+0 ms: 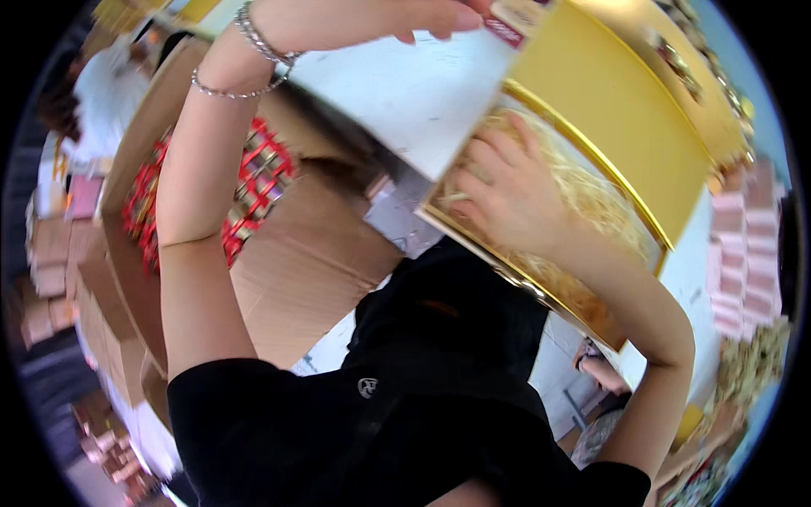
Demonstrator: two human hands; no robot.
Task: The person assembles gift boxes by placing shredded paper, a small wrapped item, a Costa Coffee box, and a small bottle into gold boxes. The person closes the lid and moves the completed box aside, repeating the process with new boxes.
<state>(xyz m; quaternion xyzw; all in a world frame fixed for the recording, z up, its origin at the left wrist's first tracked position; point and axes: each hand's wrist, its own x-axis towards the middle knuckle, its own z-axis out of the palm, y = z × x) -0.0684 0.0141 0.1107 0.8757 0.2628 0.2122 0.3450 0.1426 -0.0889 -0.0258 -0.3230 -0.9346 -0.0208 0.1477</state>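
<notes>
My right hand [507,190] reaches into a gold gift box [551,310] and rests on pale shredded filler [570,165]. Its fingers are apart, with some fingertips sunk in the strands. The box's yellow lid [608,108] is folded back on the far side. At the top edge, my left hand [374,22], with bracelets at the wrist, has its fingertips on a small cream and dark-red packet [512,22] and seems to pinch it. That packet bears writing and is partly cut off by the frame.
To the left stands an open cardboard carton [304,234] holding several red-trimmed items [260,171]. A white table [405,95] lies beyond. Pink boxes [744,253] are stacked at the right. Another person [108,95] is at the upper left; someone's arm [602,371] shows at the lower right.
</notes>
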